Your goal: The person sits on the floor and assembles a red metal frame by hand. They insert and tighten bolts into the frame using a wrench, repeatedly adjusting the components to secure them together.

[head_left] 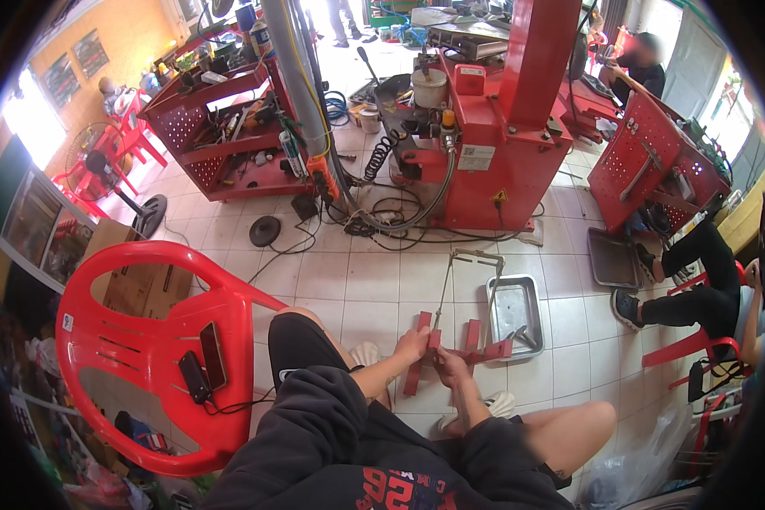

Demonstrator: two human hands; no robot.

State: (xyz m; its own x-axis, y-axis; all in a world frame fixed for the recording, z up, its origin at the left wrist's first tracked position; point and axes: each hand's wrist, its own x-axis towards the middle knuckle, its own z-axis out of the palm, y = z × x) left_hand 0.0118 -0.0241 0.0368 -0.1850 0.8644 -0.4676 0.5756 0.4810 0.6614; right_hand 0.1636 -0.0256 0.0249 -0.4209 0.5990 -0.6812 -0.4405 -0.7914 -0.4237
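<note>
Between my knees stands a red metal frame [471, 350] made of joined bars, on the tiled floor. A thin, dull metal bracket [476, 257], shaped like an upside-down U, rises from it. My left hand [413, 342] is closed at the upright on the frame's left side, by the foot of the bracket's left rod. Just to its right and a little nearer, my right hand [453, 367] is closed at the same corner. Their fingers partly hide what lies between them. A silver metal tray [536, 297] sits beyond the frame, holding a shiny metal part [525, 336].
At my left a red plastic chair [221, 425] carries a phone [213, 353] and a black device [194, 376] with a cable. Ahead stand a red machine [506, 178], hoses and a tool cart [229, 153]. A seated person's legs [680, 310] and a dark tray [614, 258] are at right.
</note>
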